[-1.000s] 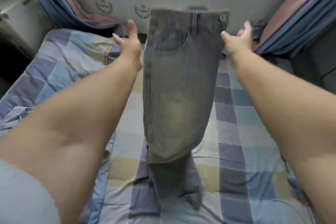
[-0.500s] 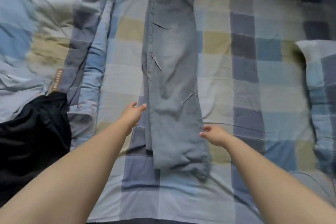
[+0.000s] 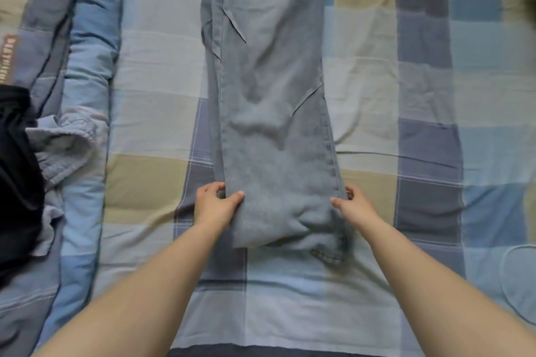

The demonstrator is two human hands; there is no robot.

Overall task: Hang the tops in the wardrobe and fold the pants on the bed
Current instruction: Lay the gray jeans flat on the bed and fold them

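A pair of faded grey-blue jeans (image 3: 269, 101) lies lengthwise down the middle of the checked bedsheet (image 3: 156, 124), legs stacked one on the other, hems nearest me. My left hand (image 3: 216, 206) pinches the left edge of the legs just above the hem, thumb on top of the denim. My right hand (image 3: 352, 206) grips the right edge at the same height, fingers curled around the seam. The waistband is out of view past the top edge.
A rolled blue checked quilt (image 3: 84, 72) runs along the left side. A black garment (image 3: 16, 171) and a crumpled light-blue shirt (image 3: 62, 148) lie at the far left. A thin cable (image 3: 513, 278) loops at the lower right.
The jeans were held up in the air, then laid flat on the bed. Both hands have moved down to the leg ends and taken hold of the edges.
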